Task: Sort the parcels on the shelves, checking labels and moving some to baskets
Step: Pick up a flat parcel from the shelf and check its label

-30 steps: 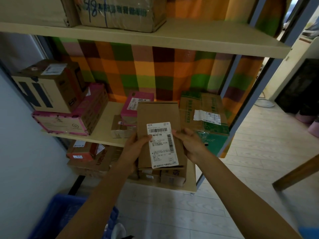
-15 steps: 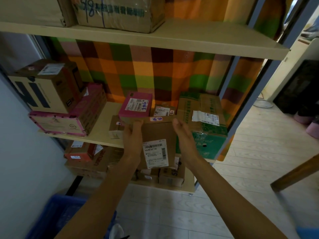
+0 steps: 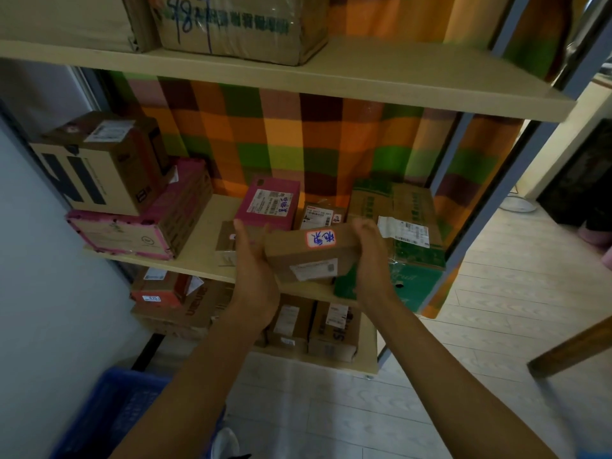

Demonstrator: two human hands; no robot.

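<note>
Tipped over since a second ago, the flat brown cardboard parcel [image 3: 308, 256] no longer stands upright with its printed label facing the camera. It now lies almost level, with a narrow side turned up.

Head view: the left hand [image 3: 253, 276] grips the parcel's left end with its thumb raised, and the right hand [image 3: 371, 266] curls over the right end, so the parcel is clamped between them. It sits at the front edge of the pale wooden middle shelf [image 3: 205, 240], but I cannot tell whether it rests on the board. A red-bordered white sticker [image 3: 320, 239] with blue handwriting shows on the upturned side, and a white shipping label [image 3: 314, 269] on the face below it.

Just behind the parcel stands a small pink box [image 3: 270, 203]. A green-and-brown carton [image 3: 397, 210] is to the right, touching the right hand's knuckles. Behind the shelves hangs an orange, green and brown checked curtain [image 3: 298, 144]. A blue plastic basket [image 3: 109, 415] stands on the floor at lower left.
</note>
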